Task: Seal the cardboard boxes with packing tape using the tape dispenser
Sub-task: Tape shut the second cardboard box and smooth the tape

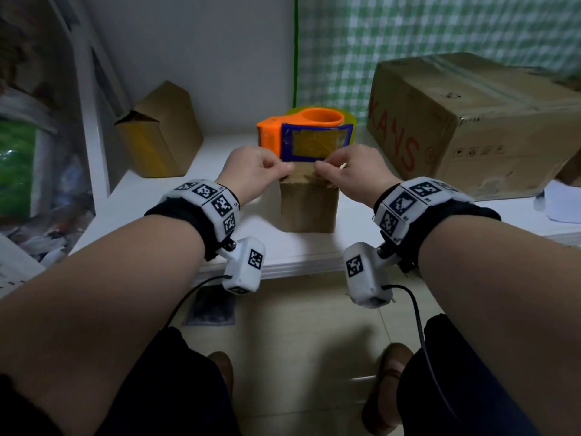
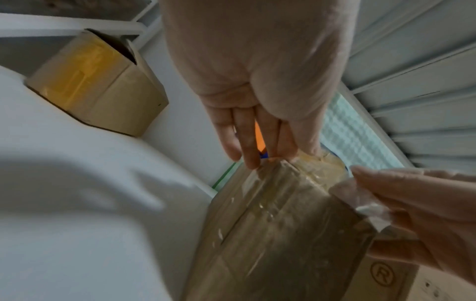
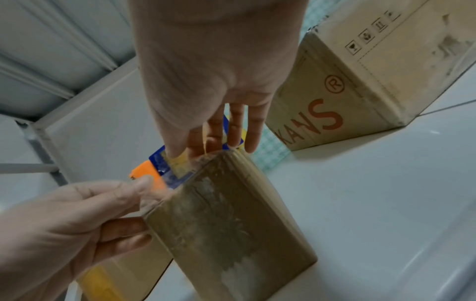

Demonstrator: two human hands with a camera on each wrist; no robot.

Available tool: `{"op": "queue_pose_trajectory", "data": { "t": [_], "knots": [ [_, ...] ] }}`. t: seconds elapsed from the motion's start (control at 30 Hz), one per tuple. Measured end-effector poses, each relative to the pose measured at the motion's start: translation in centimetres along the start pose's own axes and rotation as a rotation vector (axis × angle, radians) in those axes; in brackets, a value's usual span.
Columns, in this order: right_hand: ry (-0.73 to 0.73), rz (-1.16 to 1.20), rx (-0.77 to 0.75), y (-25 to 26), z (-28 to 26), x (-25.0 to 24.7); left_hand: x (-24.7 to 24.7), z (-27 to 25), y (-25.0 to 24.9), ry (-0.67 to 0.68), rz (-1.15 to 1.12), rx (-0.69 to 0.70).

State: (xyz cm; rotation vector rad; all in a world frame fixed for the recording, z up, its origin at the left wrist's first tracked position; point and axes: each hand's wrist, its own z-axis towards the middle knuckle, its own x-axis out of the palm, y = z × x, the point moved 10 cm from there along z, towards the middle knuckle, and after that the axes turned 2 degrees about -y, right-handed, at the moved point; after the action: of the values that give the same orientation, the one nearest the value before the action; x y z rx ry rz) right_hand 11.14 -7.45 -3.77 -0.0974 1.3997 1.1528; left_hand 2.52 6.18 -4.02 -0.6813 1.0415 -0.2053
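A small brown cardboard box (image 1: pixel 308 209) stands on the white table (image 1: pixel 151 215), its faces covered in clear tape (image 2: pixel 270 224). My left hand (image 1: pixel 276 169) pinches the box's top left edge, thumb on top and fingers down the side (image 3: pixel 123 226). At the top right edge my right hand (image 1: pixel 327 169) pinches a loose flap of clear tape (image 2: pixel 360 201). Directly behind the box sits the orange and blue tape dispenser (image 1: pixel 301 133), which neither hand touches. The box's top is mostly hidden by the hands.
A large cardboard box printed KANS (image 1: pixel 471 127) stands at the back right. An open box with yellow tape (image 1: pixel 160 133) lies at the back left. Papers (image 1: pixel 562 206) lie at the right edge. The table's front edge (image 1: pixel 283 265) is close to my wrists.
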Motion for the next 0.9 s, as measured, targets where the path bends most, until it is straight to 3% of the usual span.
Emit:
{"op": "queue_pose_trajectory", "data": {
  "t": [0.27, 0.57, 0.9],
  "knots": [
    [0.085, 0.325, 0.182, -2.9, 0.3, 2.1, 1.2, 0.6, 2.0, -0.081, -0.257, -0.036],
    [0.142, 0.458, 0.243, -3.6, 0.2, 3.3, 1.9, 1.2, 1.1, 0.039, -0.178, 0.113],
    [0.132, 0.425, 0.219, -3.4, 0.2, 3.3, 1.9, 0.3, -0.2, 0.045, 0.028, 0.257]
  ]
}}
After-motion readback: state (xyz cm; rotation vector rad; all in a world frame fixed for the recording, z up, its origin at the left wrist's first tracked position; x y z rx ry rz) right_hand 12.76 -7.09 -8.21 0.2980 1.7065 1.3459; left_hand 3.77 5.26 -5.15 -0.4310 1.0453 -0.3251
